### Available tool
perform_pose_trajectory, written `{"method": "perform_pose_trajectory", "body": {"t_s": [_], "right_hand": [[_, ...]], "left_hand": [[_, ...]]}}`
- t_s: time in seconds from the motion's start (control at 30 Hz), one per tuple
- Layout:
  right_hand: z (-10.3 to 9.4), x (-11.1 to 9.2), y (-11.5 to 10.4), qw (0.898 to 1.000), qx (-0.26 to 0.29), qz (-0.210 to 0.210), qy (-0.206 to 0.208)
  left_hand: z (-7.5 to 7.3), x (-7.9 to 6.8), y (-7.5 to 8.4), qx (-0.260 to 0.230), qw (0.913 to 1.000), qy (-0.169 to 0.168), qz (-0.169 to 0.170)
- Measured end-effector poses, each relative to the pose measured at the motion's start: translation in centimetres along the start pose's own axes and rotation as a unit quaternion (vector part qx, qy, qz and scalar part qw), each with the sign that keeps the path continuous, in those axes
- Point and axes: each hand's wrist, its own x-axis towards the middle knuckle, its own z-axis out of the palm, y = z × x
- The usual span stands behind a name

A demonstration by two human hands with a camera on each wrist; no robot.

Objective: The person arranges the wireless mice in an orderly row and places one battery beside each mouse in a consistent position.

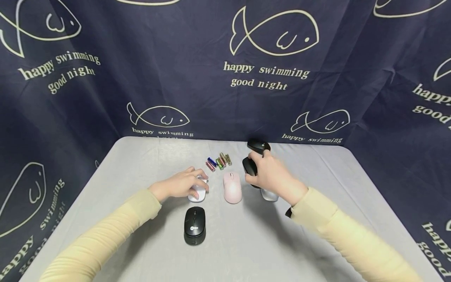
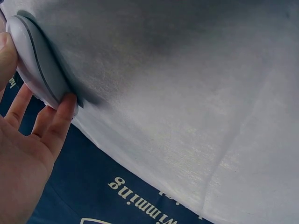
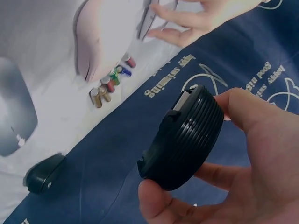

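My left hand grips a white computer mouse by its sides, thumb on one and fingers on the other. In the left wrist view that white mouse sits at the upper left, right at the pale tabletop. My right hand holds a black mouse between thumb and fingers. From the right wrist, this black mouse appears tilted, its ribbed end toward the camera, raised over the table. A pink mouse lies between the two hands.
Several small batteries lie grouped behind the pink mouse. Another black mouse rests nearer the front; one more black mouse is at the back edge. A silver mouse lies partly under the right hand. Dark blue printed cloth hangs behind the table.
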Motion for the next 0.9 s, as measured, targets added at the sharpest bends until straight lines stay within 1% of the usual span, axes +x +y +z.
{"method": "perform_pose_trajectory", "body": {"t_s": [0.13,0.27,0.47,0.63,0.8,0.9], "right_hand": [[0.1,-0.9,-0.5,1.0,0.006,0.006,-0.008],[0.5,-1.8,-1.0,1.0,0.013,0.01,-0.004],[1.2,-3.1,-1.8,1.0,0.016,0.001,-0.001],[1.9,-3.8,-2.5,1.0,0.015,-0.004,-0.018],[2.5,-4.3,-3.2,0.998,0.036,0.008,-0.043],[3.0,-4.6,-3.6,0.998,0.044,0.007,-0.051]], "left_hand": [[0.0,0.0,-0.1,0.002,1.0,-0.001,-0.001],[0.0,0.1,0.0,0.002,1.0,-0.002,-0.003],[0.0,0.0,0.2,0.0,1.0,-0.004,-0.007],[0.0,0.0,0.2,0.0,1.0,-0.002,-0.007],[0.1,0.0,0.1,0.004,1.0,-0.002,-0.007],[0.0,0.0,0.1,0.006,1.0,-0.001,-0.004]]}}
